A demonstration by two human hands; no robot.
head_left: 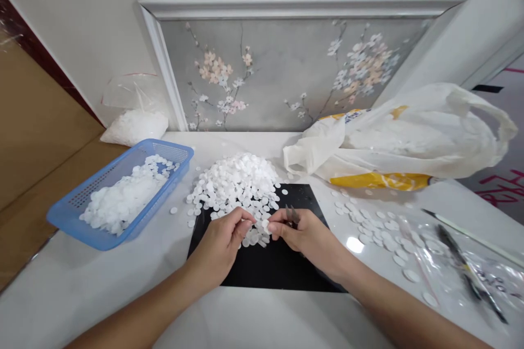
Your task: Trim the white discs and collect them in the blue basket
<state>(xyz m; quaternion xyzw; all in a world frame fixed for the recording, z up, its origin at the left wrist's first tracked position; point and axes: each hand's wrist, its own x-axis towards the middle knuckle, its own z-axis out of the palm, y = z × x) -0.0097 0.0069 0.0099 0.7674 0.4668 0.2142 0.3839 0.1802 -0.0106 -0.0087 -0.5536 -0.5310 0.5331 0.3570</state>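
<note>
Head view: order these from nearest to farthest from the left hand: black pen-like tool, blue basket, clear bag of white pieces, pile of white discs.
From the left hand:
1. Pile of white discs, at the fingertips
2. Blue basket, left
3. Clear bag of white pieces, behind the basket
4. Black pen-like tool, far right

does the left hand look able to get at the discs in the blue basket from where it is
Probably yes: the left hand is on the same side as the blue basket, whose top looks open, and nothing tall seems to stand between them.
</note>
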